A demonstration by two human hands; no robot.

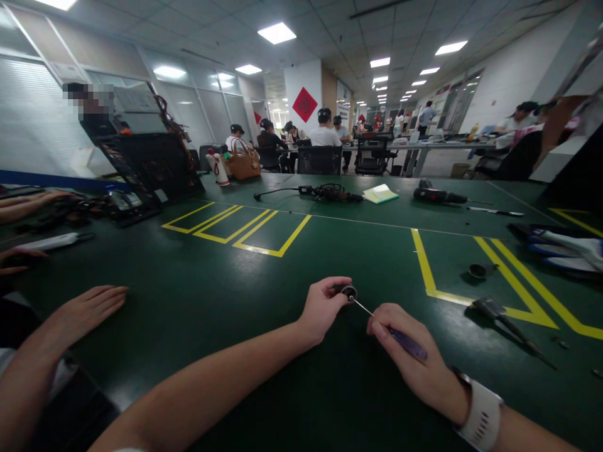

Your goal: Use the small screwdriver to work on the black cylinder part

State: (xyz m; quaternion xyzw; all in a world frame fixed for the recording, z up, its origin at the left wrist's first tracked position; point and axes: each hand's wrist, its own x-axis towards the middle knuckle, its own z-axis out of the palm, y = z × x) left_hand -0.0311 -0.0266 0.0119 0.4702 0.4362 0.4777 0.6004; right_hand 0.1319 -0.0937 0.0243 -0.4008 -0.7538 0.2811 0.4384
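Between the thumb and fingers of my left hand (326, 307) is a small round metal cup-shaped part (349, 291), its hollow side facing me. My right hand (409, 351) grips a screwdriver (407, 344) by its purple handle. The thin shaft runs up and left, and its tip reaches the hollow of the round part; whether it sits on a screw is too small to tell. A similar dark round part (479, 270) lies to the right on the green table (226, 301). Near it rests a dark piece with a cable (499, 317).
Yellow tape (264, 251) marks areas on the table. Toward the back lie a cabled dark assembly (325, 192), a notepad (380, 193) and a black power tool (438, 193). Gloves (565, 248) lie at right. A co-worker's hand (89, 311) rests at left.
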